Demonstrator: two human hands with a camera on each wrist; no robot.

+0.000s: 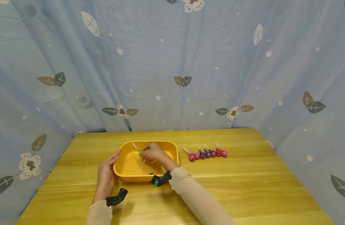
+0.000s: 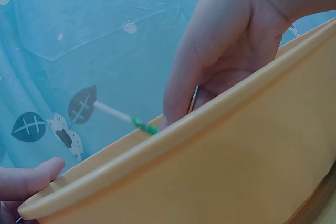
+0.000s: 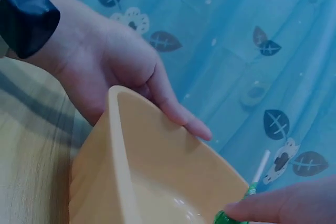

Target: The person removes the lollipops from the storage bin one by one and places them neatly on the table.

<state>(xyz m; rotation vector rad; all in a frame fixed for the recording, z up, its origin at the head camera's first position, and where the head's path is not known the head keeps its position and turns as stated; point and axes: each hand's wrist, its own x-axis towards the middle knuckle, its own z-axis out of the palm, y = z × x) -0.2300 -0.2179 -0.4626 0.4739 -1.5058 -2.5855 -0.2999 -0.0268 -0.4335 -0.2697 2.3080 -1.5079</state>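
A yellow plastic bin (image 1: 145, 178) stands on the table. Over it, my right hand (image 1: 154, 153) pinches a green-wrapped lollipop (image 1: 139, 152), its white stick pointing up and left. The green wrapper (image 3: 227, 217) also shows at the fingertips in the right wrist view. My left hand (image 1: 105, 170) rests against the bin's left end from outside, fingers fairly straight along the wall and touching the rim (image 3: 119, 129). A small dark thing (image 1: 151, 173) lies inside by the front wall, mostly hidden.
Right of the bin lies a row of several wrapped lollipops, with red (image 1: 191, 157), pink (image 1: 197, 156) and purple (image 1: 202, 155) wrappers. Their sticks point back. A blue patterned curtain (image 1: 161, 62) hangs behind the wooden table (image 1: 245, 181).
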